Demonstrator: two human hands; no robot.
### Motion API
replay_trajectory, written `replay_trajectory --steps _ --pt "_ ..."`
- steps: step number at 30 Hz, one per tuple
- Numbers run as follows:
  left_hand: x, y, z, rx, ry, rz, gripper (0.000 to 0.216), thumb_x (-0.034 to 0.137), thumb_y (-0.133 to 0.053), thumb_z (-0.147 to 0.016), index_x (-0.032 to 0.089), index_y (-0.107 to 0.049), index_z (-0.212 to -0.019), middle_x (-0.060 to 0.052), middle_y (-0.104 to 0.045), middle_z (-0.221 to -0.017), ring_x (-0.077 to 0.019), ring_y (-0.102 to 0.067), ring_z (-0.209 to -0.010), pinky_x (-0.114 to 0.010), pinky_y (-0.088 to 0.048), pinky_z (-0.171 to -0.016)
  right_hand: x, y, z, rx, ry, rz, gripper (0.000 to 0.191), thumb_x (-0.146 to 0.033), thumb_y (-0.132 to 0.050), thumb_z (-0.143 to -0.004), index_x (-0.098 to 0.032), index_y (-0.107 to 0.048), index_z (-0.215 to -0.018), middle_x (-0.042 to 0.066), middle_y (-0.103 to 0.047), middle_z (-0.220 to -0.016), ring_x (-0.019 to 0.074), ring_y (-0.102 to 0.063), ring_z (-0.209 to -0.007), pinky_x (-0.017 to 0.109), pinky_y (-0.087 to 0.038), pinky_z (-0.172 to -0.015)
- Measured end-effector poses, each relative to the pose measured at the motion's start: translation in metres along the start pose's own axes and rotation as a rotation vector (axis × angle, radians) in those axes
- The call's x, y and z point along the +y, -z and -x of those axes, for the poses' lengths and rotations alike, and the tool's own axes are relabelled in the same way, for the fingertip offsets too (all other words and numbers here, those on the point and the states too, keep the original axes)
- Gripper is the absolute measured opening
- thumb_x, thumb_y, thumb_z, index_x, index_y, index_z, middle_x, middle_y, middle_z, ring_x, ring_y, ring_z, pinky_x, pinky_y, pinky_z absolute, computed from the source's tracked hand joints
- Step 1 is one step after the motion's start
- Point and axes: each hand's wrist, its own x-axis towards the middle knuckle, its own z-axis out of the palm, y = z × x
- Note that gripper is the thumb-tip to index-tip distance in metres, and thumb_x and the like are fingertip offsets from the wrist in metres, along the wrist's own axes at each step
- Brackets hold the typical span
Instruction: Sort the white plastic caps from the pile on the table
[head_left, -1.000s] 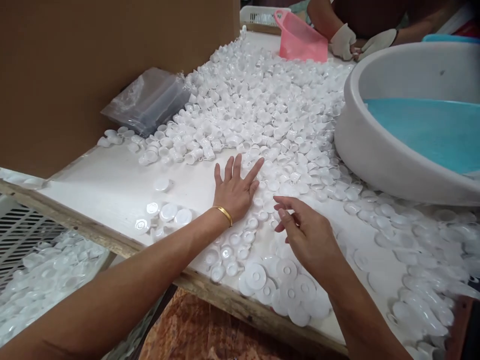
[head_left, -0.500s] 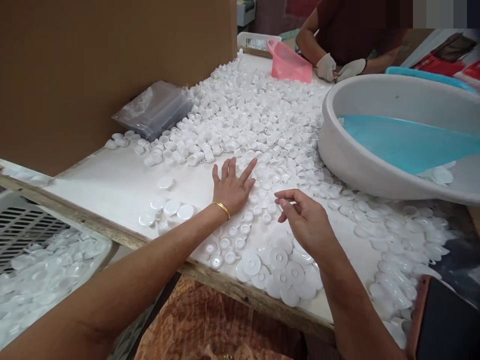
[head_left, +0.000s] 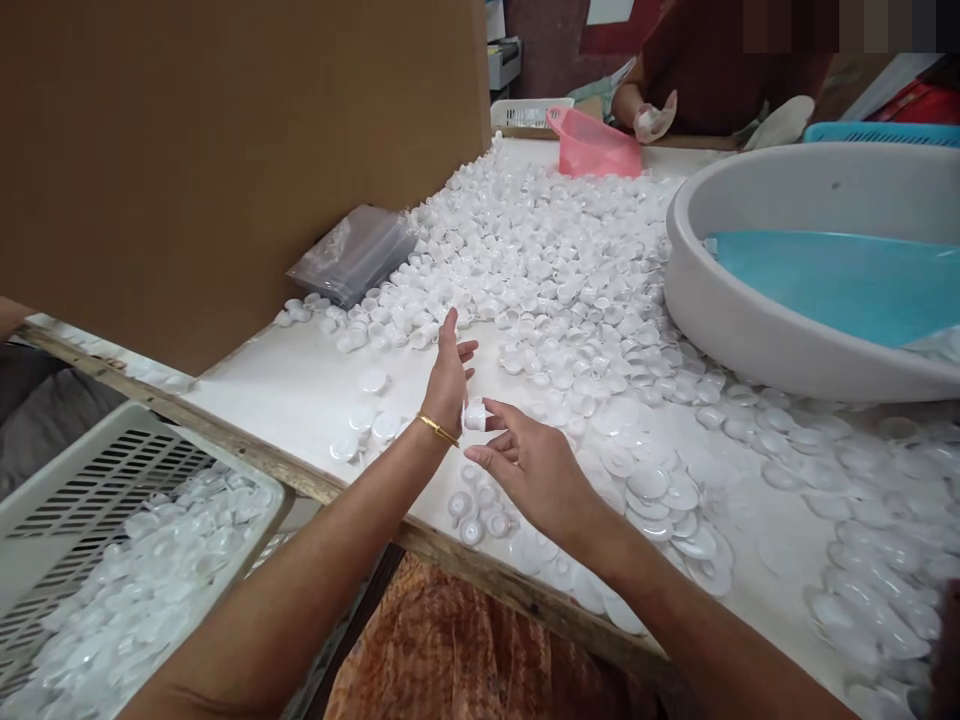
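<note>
My left hand (head_left: 448, 388) is lifted off the white table (head_left: 300, 385), turned on edge with its fingers stretched and apart; a gold bangle sits on the wrist. My right hand (head_left: 534, 468) hovers just to its right, fingers curled. A small white plastic cap (head_left: 474, 414) sits at my right fingertips, against the heel of my left palm. Under both hands lie small white caps (head_left: 480, 520) and flat white discs (head_left: 660, 495). A big heap of white caps (head_left: 555, 260) covers the middle and far end of the table.
A grey basin (head_left: 750, 330) with a blue liner stands at right. A cardboard wall (head_left: 225, 150) runs along the left, a clear bag bundle (head_left: 356, 255) at its foot. A white crate (head_left: 112, 560) of caps sits lower left. Another person's gloved hand (head_left: 654, 120) is beside a pink scoop (head_left: 596, 145).
My left hand has lifted from lying flat on the caps and turned on edge. My right hand has moved left to meet it, with a small cap now between them. The view shifted.
</note>
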Motion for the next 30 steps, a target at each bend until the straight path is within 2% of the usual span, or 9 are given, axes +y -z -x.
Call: replay_trajectory --steps 5,11,14,17,19,21,24,27,30 --pt "0.009 -0.004 0.016 -0.053 0.054 0.09 0.06 0.063 -0.014 -0.085 0.036 -0.031 -0.136 -0.006 -0.059 -0.107 -0.018 -0.053 -0.106 -0.036 -0.043 -0.088 0.003 -0.009 0.006 0.129 0.056 -0.077 0.029 -0.026 -0.055 -0.083 -0.02 -0.054 -0.112 0.005 -0.068 -0.095 0.0153 -0.067 -0.08 0.027 -0.052 -0.071" --pt "0.02 -0.012 0.028 -0.15 0.15 0.173 0.064 0.059 -0.006 -0.086 0.029 -0.022 -0.14 -0.01 -0.06 -0.109 -0.0174 -0.055 -0.105 -0.034 -0.045 -0.085 0.008 -0.009 0.012 0.276 0.127 0.06 0.019 -0.03 -0.05 -0.086 -0.019 -0.054 -0.101 0.007 -0.068 -0.096 0.0162 -0.067 -0.076 0.028 -0.054 -0.065" --pt "0.02 -0.014 0.03 -0.125 0.153 0.223 0.065 0.059 -0.01 -0.086 0.027 -0.026 -0.14 -0.011 -0.061 -0.108 -0.0181 -0.056 -0.103 -0.034 -0.045 -0.085 0.008 -0.009 0.013 0.325 0.191 0.082 0.012 -0.026 -0.049 -0.086 -0.019 -0.053 -0.095 0.01 -0.06 -0.114 0.0181 -0.061 -0.097 0.027 -0.054 -0.067" --pt "0.016 -0.017 0.031 -0.088 0.105 0.22 0.063 0.059 -0.013 -0.086 0.027 -0.031 -0.138 -0.009 -0.062 -0.103 -0.0184 -0.057 -0.102 -0.034 -0.045 -0.084 0.008 -0.008 0.013 0.293 0.201 0.036 0.007 -0.023 -0.048 -0.086 -0.02 -0.054 -0.089 0.01 -0.055 -0.121 0.0187 -0.053 -0.111 0.025 -0.054 -0.066" --pt "0.013 -0.019 0.031 -0.054 0.048 0.181 0.062 0.06 -0.014 -0.086 0.028 -0.035 -0.135 -0.008 -0.063 -0.1 -0.0183 -0.057 -0.101 -0.035 -0.044 -0.085 0.008 -0.007 0.013 0.273 0.185 -0.026 0.005 -0.021 -0.049 -0.085 -0.02 -0.053 -0.082 0.009 -0.054 -0.121 0.0181 -0.052 -0.112 0.025 -0.054 -0.069" --pt "0.011 -0.018 0.032 -0.01 0.005 0.146 0.061 0.06 -0.014 -0.086 0.029 -0.039 -0.133 -0.006 -0.064 -0.097 -0.0183 -0.057 -0.099 -0.036 -0.043 -0.087 0.009 -0.007 0.014 0.28 0.18 -0.064 0.008 -0.02 -0.049 -0.085 -0.02 -0.052 -0.077 0.009 -0.055 -0.122 0.0186 -0.051 -0.114 0.029 -0.053 -0.079" --pt "0.01 -0.014 0.036 0.026 0.016 0.133 0.06 0.06 -0.013 -0.086 0.031 -0.04 -0.131 -0.005 -0.065 -0.095 -0.0183 -0.058 -0.099 -0.037 -0.042 -0.087 0.01 -0.01 0.016 0.289 0.203 -0.057 0.009 -0.019 -0.049 -0.085 -0.02 -0.053 -0.078 0.009 -0.059 -0.119 0.0199 -0.054 -0.111 0.035 -0.048 -0.089" --pt "0.007 -0.009 0.04 0.033 0.044 0.154 0.06 0.059 -0.014 -0.086 0.03 -0.041 -0.131 -0.005 -0.066 -0.094 -0.0184 -0.059 -0.097 -0.036 -0.042 -0.085 0.013 -0.014 0.02 0.288 0.254 0.002 0.01 -0.02 -0.048 -0.086 -0.021 -0.056 -0.079 0.008 -0.064 -0.112 0.0197 -0.058 -0.106 0.035 -0.048 -0.088" --pt "0.001 -0.007 0.04 0.082 0.003 0.175 0.058 0.058 -0.016 -0.086 0.028 -0.044 -0.127 -0.004 -0.066 -0.089 -0.0173 -0.06 -0.09 -0.033 -0.043 -0.083 0.016 -0.019 0.02 0.319 0.298 0.1 0.014 -0.018 -0.044 -0.088 -0.021 -0.058 -0.084 0.009 -0.064 -0.111 0.0197 -0.058 -0.108 0.034 -0.049 -0.088"
